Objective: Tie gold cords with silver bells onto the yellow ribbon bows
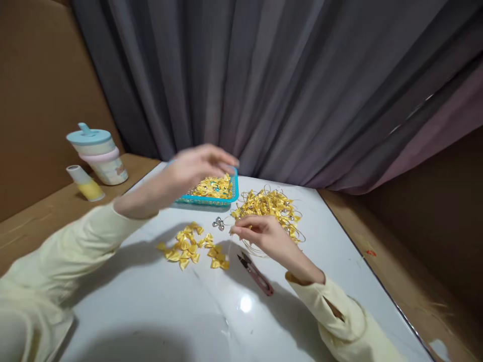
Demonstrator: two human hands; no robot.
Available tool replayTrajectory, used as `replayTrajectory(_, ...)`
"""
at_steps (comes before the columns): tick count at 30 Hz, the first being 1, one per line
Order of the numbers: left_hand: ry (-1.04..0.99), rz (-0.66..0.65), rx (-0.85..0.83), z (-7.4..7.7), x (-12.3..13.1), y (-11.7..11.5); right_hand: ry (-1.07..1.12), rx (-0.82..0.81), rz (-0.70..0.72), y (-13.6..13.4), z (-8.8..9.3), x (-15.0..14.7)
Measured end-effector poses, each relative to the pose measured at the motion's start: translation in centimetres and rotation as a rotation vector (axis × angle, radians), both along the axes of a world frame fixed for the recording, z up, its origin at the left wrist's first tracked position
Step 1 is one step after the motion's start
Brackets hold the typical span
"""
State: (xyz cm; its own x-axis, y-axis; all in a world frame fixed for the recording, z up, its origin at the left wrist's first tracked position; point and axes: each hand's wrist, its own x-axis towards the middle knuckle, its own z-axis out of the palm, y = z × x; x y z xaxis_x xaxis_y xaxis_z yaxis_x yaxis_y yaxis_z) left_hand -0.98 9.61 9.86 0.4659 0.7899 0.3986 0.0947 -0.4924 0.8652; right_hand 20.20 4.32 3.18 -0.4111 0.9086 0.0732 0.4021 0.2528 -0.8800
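My left hand [196, 166] is raised over the near side of a turquoise basket [236, 188], its fingers stretched out and a little blurred; I see nothing in it. My right hand [264, 234] pinches a thin cord between thumb and fingertips. Just left of the fingertips is a cluster of small silver bells [218, 223], with a cord running towards the pinch. A fine pale thread hangs below those fingers. Behind my right hand lies a heap of yellow bows [264, 203] with cord loops and silver bells. Loose yellow bows [184, 244] are spread on the white table [181, 311].
Pink-handled thread snips [256, 275] lie below my right hand. More yellow bows [213, 187] fill the basket. A lidded cup [100, 158] and a small white-and-yellow tube [86, 184] stand at the left. A grey curtain [245, 85] hangs behind the table.
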Motion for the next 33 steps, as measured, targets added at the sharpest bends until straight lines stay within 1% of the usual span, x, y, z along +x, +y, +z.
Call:
replayTrajectory(3, 0.216, -0.234, -0.468, -4.3, 1.8, -3.2, 0.011, 0.222, -0.043, -2.2, 0.8, 0.6)
replayTrajectory(4, 0.215, -0.309, -0.557, -5.5, 2.3, -4.1, -0.006, 0.269, -0.054, -2.8, 0.9, 0.7)
replayTrajectory(5, 0.197, -0.381, -0.611, -6.4, 2.8, -5.0, -0.025, 0.298, -0.059, -3.4, 0.9, 0.8)
replayTrajectory(6, 0.18, -0.429, -0.626, -7.0, 3.2, -5.6, -0.043, 0.31, -0.061, -3.8, 0.9, 0.9)
replayTrajectory(7, 0.166, -0.456, -0.609, -7.4, 3.5, -6.1, -0.053, 0.306, -0.058, -4.1, 0.8, 0.9)
replayTrajectory(9, 0.173, -0.485, -0.608, -7.5, 4.0, -6.5, -0.051, 0.251, -0.043, -4.4, 0.6, 1.0)
replayTrajectory(11, 0.183, -0.471, -0.615, -7.3, 4.1, -6.5, -0.048, 0.185, -0.038, -4.2, 0.5, 1.3)
replayTrajectory(12, 0.185, -0.456, -0.62, -7.2, 4.1, -6.3, -0.06, 0.186, -0.044, -4.1, 0.5, 1.6)
replayTrajectory(13, 0.188, -0.443, -0.626, -7.1, 4.0, -6.2, -0.084, 0.221, -0.052, -4.0, 0.6, 1.9)
replayTrajectory(15, 0.194, -0.432, -0.651, -7.1, 3.7, -6.0, -0.175, 0.372, -0.057, -3.8, 0.7, 2.7)
replayTrajectory(17, 0.206, -0.44, -0.685, -7.0, 3.5, -5.9, -0.306, 0.514, -0.006, -3.9, 0.8, 3.4)
replayTrajectory(19, 0.22, -0.443, -0.699, -6.9, 3.4, -6.1, -0.419, 0.569, 0.053, -4.1, 0.7, 3.5)
replayTrajectory(21, 0.241, -0.45, -0.696, -6.9, 3.4, -6.2, -0.487, 0.594, 0.067, -4.3, 0.5, 3.2)
replayTrajectory(23, 0.261, -0.469, -0.696, -6.8, 3.3, -6.3, -0.546, 0.656, 0.059, -4.3, 0.1, 2.5)
replayTrajectory(26, 0.256, -0.479, -0.734, -6.9, 3.4, -6.4, -0.712, 0.822, 0.1, -4.1, -0.5, 1.6)
replayTrajectory(28, 0.215, -0.471, -0.778, -6.9, 3.4, -6.4, -0.805, 0.913, 0.112, -4.0, -0.9, 1.5)
replayTrajectory(30, 0.162, -0.459, -0.818, -6.8, 3.5, -6.5, -0.838, 0.956, 0.099, -3.9, -1.1, 1.6)
replayTrajectory(33, 0.091, -0.412, -0.858, -6.6, 3.6, -6.8, -0.837, 0.943, 0.096, -4.0, -1.3, 1.7)
